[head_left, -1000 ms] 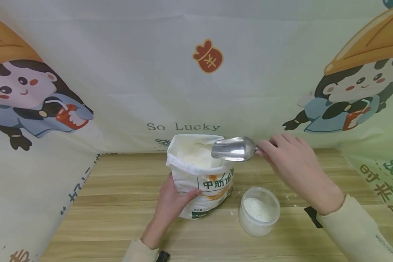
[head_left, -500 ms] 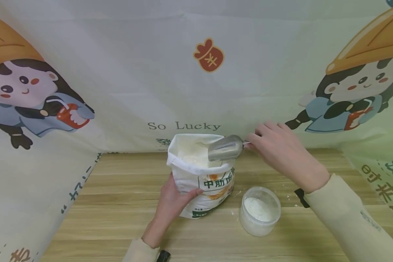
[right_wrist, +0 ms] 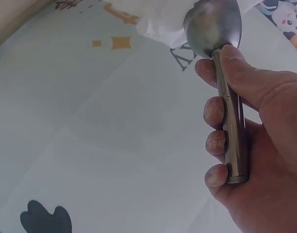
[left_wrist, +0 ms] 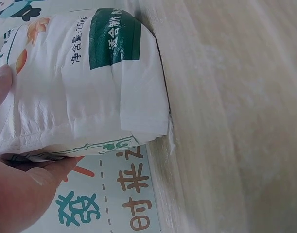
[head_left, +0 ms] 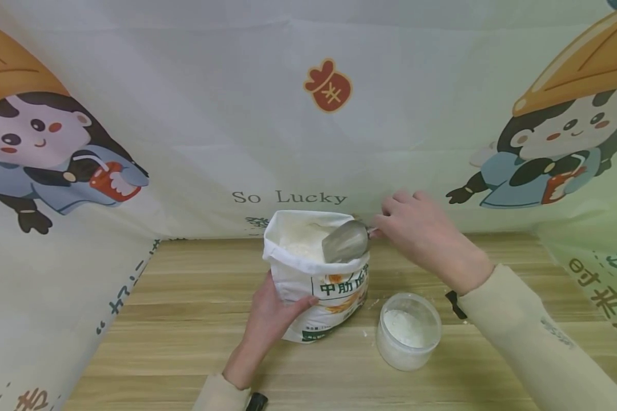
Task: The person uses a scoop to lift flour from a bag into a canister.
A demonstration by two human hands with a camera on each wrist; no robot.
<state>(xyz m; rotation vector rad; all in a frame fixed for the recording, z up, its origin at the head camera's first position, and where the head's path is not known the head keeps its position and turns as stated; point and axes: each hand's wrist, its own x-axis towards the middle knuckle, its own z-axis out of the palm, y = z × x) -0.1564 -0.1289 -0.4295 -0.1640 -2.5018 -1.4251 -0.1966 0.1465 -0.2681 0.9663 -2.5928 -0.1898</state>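
A white flour bag (head_left: 293,285) stands upright on the wooden table, its top rolled down and flour (head_left: 302,241) showing inside. My left hand (head_left: 272,314) grips its lower left side, thumb across the front and fingers behind. In the left wrist view the bag's base (left_wrist: 143,97) meets the tabletop. With my right hand (head_left: 416,228) I hold a metal scoop (head_left: 345,242) whose bowl tips down into the bag's mouth at the right rim. The right wrist view shows my fingers curled round the scoop handle (right_wrist: 233,131), thumb near the bowl.
A round clear plastic tub (head_left: 408,348) partly filled with white powder stands right of the bag. Specks of powder dot the wooden table (head_left: 185,331) around it. A printed cloth backdrop (head_left: 226,114) rises behind and on both sides.
My right hand has moved left, carrying the scoop from above the bag's right rim down into its mouth, bowl now tilted. The left hand and bag have stayed in place.
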